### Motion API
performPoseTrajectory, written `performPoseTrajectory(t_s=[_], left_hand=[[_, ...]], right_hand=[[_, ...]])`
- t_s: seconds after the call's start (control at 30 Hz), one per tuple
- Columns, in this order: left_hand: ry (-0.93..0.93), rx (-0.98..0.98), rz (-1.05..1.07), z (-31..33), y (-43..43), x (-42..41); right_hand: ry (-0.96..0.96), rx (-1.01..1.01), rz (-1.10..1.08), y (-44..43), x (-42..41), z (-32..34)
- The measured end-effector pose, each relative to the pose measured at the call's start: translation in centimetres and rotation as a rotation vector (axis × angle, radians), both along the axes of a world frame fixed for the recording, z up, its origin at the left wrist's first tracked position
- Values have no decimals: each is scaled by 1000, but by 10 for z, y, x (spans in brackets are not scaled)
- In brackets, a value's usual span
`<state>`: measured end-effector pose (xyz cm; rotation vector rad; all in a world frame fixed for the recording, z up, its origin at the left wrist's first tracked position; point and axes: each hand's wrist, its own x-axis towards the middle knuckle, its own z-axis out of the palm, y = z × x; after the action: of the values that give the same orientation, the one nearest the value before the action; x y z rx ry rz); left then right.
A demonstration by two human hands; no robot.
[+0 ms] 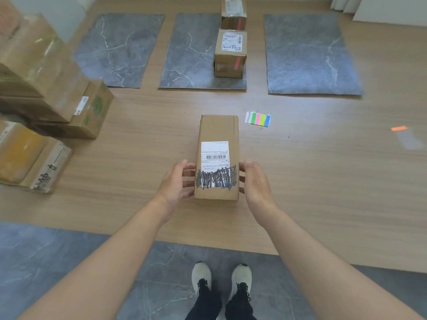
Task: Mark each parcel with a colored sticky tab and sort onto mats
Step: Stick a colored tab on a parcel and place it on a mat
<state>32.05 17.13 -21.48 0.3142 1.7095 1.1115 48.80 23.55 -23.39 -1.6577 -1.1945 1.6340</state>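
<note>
1. My left hand [176, 183] grips the left side of the long parcel [217, 132], thumb on the top edge and fingers spread down the side.
2. My right hand [255, 183] grips the right side the same way.
3. The parcel lies lengthwise on the worktop [323, 181] in front of me, with its label up and partly scribbled over in black.
4. The sticky tabs [258, 119] lie near its far right corner, not touching it.
5. A red-tabbed parcel [230, 63] stands on the middle mat [189, 54], with another parcel [233, 19] just behind it.
</note>
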Motion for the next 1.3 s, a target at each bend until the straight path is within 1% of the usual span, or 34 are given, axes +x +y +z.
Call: performPoseTrajectory(t_s=[0.1,0.17,0.37,0.53,0.7,0.83,0.97,1.03,1.17,1.3], left_hand=[[37,-15,-43,-6,8,-11],[59,-17,-36,-6,15,-18],[121,128,-28,13,58,-29],[79,241,-63,26,99,-18],[-17,246,-119,26,147,11],[-70,209,-165,18,186,34],[-22,199,-236,7,224,54],[-32,172,-242,2,240,59],[-87,87,-203,-10,269,67],[-117,21,-169,-18,286,73]], right_hand=[[-20,24,-37,6,2,-5],[-35,40,-88,10,4,-8],[-18,98,-210,40,5,-5],[-46,168,-239,65,12,-10],[-82,253,-213,104,30,-20],[-196,334,-115,146,43,-36],[-300,444,37,193,52,-55],[-360,519,119,212,53,-62],[-375,597,284,247,43,-76],[-393,610,427,273,31,-83]])
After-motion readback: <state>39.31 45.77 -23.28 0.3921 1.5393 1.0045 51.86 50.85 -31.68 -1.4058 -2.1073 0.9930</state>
